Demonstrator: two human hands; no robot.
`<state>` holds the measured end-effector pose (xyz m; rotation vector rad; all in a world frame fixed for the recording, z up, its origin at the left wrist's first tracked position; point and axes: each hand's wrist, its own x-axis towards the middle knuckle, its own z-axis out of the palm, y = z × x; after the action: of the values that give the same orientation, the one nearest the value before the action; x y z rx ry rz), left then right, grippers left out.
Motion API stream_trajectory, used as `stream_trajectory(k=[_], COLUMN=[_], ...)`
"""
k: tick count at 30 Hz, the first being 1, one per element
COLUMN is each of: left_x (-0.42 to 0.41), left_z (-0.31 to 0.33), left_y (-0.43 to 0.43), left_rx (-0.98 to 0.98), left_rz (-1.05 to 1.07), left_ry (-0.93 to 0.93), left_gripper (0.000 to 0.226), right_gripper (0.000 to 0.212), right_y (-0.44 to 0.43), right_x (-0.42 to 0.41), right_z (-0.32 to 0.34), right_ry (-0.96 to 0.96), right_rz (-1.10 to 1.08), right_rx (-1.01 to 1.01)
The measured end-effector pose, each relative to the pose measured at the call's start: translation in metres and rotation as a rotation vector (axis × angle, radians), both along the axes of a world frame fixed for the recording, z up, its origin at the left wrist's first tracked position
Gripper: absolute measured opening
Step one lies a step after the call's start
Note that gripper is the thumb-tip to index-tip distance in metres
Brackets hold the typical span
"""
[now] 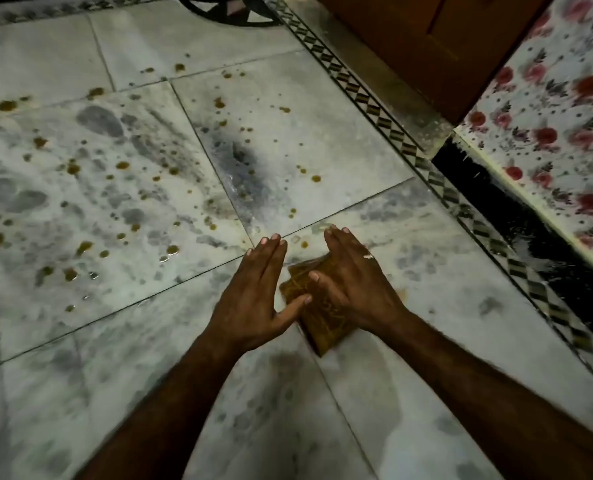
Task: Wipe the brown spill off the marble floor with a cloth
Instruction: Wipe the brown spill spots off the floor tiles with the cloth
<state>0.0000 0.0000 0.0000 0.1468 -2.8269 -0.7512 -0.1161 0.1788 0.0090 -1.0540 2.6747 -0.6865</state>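
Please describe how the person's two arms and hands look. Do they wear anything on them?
Both forearms are bare, with no sleeves, gloves or watch in view. The right hand wears a silver-coloured ring on one finger. The left hand shows no ring. The fingernails are short and unpainted.

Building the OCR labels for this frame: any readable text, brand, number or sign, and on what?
None readable.
Cloth: brown with a faint line pattern, no letters made out.
Floral sheet: flowers only.
Floor border strip: geometric pattern, no characters.
Ring on the right hand: too small to tell.
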Motion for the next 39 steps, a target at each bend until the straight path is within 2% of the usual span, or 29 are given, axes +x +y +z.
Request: stream_trajectory(k=[2, 8, 12, 13, 19, 27, 39], left_x=[0.003, 0.003, -0.001, -0.002, -0.006, -0.018, -0.026], left_z=[-0.002, -0.016, -0.025, -0.027, -0.055, -0.1, -0.125], left_y=[0.0, -0.001, -0.003, -0.004, -0.01, -0.024, -0.026], left_rx=[-0.025, -0.085, -0.123, -0.134, -0.176, -0.221, -0.288], left_rz=[0.002, -0.006, -0.005, -0.005, 0.029, 0.082, 0.129], left_ry=[-0.019, -0.037, -0.064, -0.064, -0.114, -0.223, -0.208], left_gripper=[0.09, 0.091, 0.092, 0.092, 0.088, 0.084, 0.074], right_gripper=[0.088, 0.082, 0.112, 0.113, 0.082, 0.074, 0.07], right_y=[0.0, -0.002, -0.004, -0.004, 0.002, 0.006, 0.0], right_x=[0.0, -0.002, 0.014, 0.02, 0.035, 0.03, 0.029], right_z=[-0.005, -0.033, -0.055, -0.062, -0.093, -0.106, -0.113], right_ry=[-0.052, -0.038, -0.078, -0.102, 0.116, 0.226, 0.311], right_rz=[-0.003, 0.033, 0.115, 0.131, 0.114, 0.1, 0.003], right_rx=[0.074, 0.192, 0.345, 0.38, 0.422, 0.384, 0.313])
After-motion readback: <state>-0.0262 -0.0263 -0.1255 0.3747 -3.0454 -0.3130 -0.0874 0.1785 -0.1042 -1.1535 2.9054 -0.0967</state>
